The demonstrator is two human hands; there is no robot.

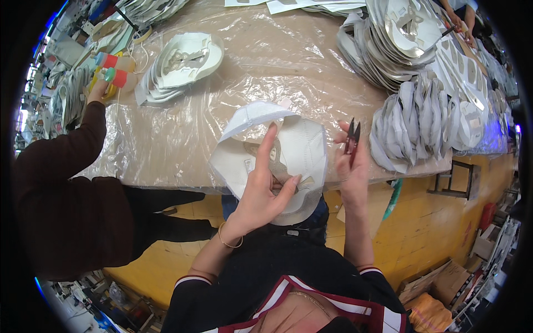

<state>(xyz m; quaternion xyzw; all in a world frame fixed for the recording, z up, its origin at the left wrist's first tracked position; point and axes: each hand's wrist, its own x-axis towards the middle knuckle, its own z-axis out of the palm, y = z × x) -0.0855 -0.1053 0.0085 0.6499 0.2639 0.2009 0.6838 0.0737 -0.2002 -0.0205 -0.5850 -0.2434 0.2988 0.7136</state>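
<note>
Faces a worktop (266, 72) sheeted in shiny, wrinkled clear plastic over tan. Touches a white fabric piece (308, 144) at the worktop's near edge with the left hand (261, 194), thumb and forefinger spread, other fingers largely hidden; cannot tell whether gripping. Grips red snips (352, 141), blades up, in the right hand (353, 172), also at the worktop's near edge, apart from the piece. Has a small white stack (166, 86) on the worktop's left half, plus a taller stack (377, 61) and a greyish upright row (411, 125) toward its right end. Shares the worktop with a person in dark brown (72, 222) at its left end, one hand by two bottles (118, 79). Looks down past the worktop's near edge onto a yellow floor (422, 222), with a dark stool (473, 183) by its right end and cardboard boxes (451, 283) well apart from it.
</note>
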